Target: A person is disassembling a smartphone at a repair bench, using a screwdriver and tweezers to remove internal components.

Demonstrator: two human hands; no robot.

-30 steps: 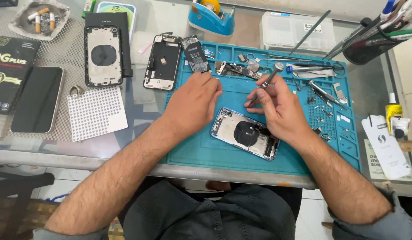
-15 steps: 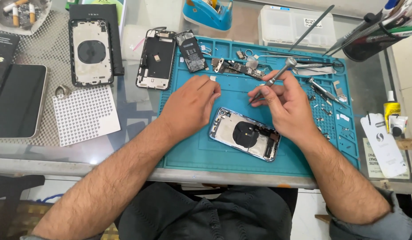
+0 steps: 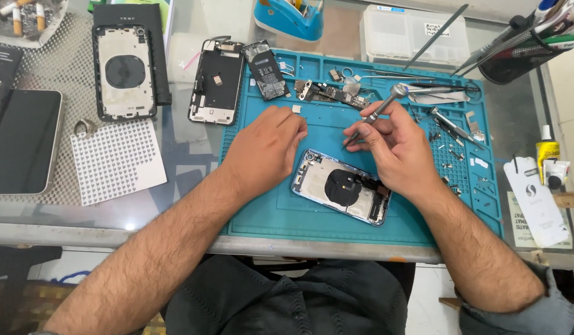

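Observation:
An opened phone housing (image 3: 340,186) with a round black coil lies on the teal work mat (image 3: 287,217). My right hand (image 3: 398,149) grips a small metal screwdriver (image 3: 375,115), its tip pointing down-left toward the mat just above the housing. My left hand (image 3: 265,146) rests on the mat to the left of the housing's top corner, fingers curled, with nothing visible in it. A tiny white part (image 3: 296,108) lies just beyond its fingertips.
A logic board (image 3: 327,92), a battery (image 3: 266,69), tweezers and several small screws lie on the mat. Left of it are a phone frame (image 3: 216,80), a rear housing (image 3: 124,71), a dotted sheet (image 3: 116,161) and a dark phone (image 3: 20,139). A tool cup (image 3: 516,56) stands at the back right.
My right hand has lifted the screwdriver slightly away from the housing. The left hand has stayed beside the housing. The camera has shifted a little, so the scene sits lower-right.

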